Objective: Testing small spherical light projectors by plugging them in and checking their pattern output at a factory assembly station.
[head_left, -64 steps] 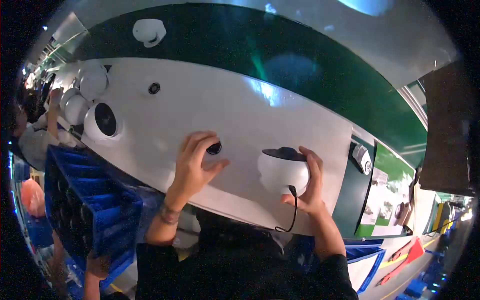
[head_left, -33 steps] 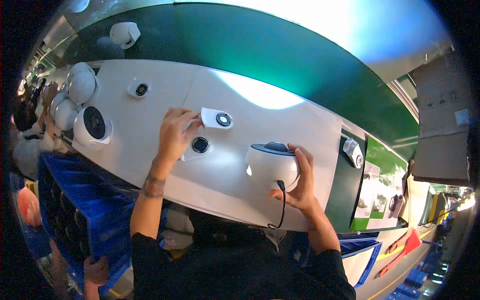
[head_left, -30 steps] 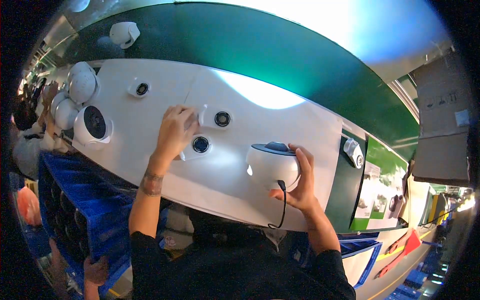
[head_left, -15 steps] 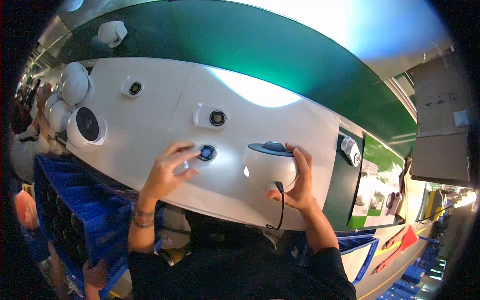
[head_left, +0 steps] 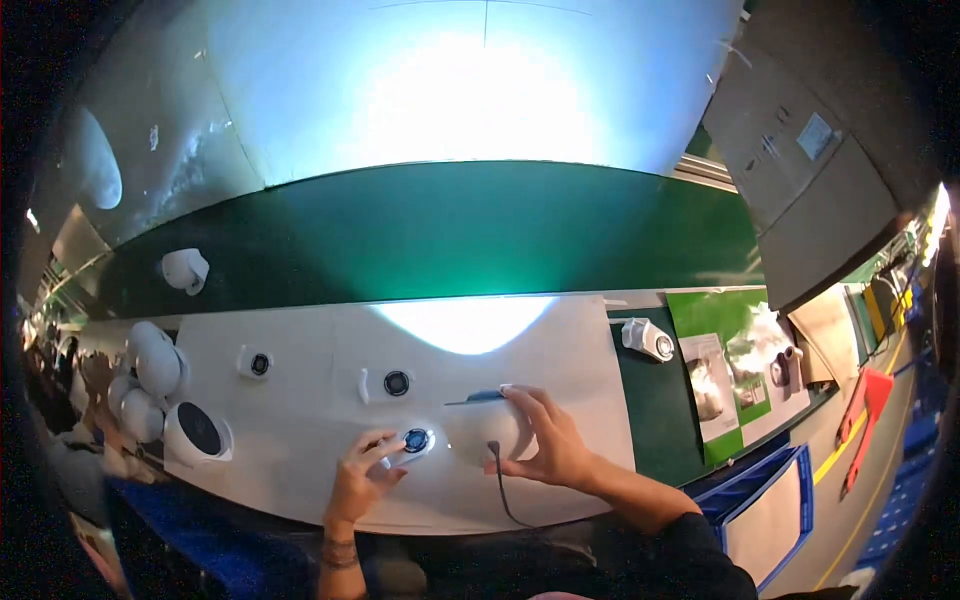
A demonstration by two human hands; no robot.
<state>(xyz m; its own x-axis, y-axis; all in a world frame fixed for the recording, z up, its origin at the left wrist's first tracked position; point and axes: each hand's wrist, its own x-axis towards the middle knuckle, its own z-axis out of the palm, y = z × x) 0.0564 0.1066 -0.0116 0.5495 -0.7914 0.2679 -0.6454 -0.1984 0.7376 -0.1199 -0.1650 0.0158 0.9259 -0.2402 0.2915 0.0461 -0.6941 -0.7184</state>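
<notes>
My right hand point(head_left: 550, 445) is wrapped round the right side of a white ball-shaped device point(head_left: 480, 430), its thumb low and its fingers on the top edge. The device's dark face points away from me, and a black cable point(head_left: 505, 490) hangs from its near side. To its left, my left hand point(head_left: 362, 480) has its fingers and thumb about a small white part with a dark ring point(head_left: 417, 441), which sits low over the table. Similar small white parts lie farther off: one with a black ring point(head_left: 396, 384), another at the left point(head_left: 258, 364).
Several white round devices point(head_left: 155, 365) cluster at the table's left end, one with a black face point(head_left: 198, 428). A white device point(head_left: 647, 340) and a green-and-white printed sheet point(head_left: 735, 360) lie at the right. Bright light falls on the wall point(head_left: 480, 110). A cardboard box point(head_left: 800, 170) hangs upper right.
The view has tilted up, so more of the lit wall shows. My right hand still holds the ball-shaped device, now turned more away from me. My left fingers have closed in on the small part.
</notes>
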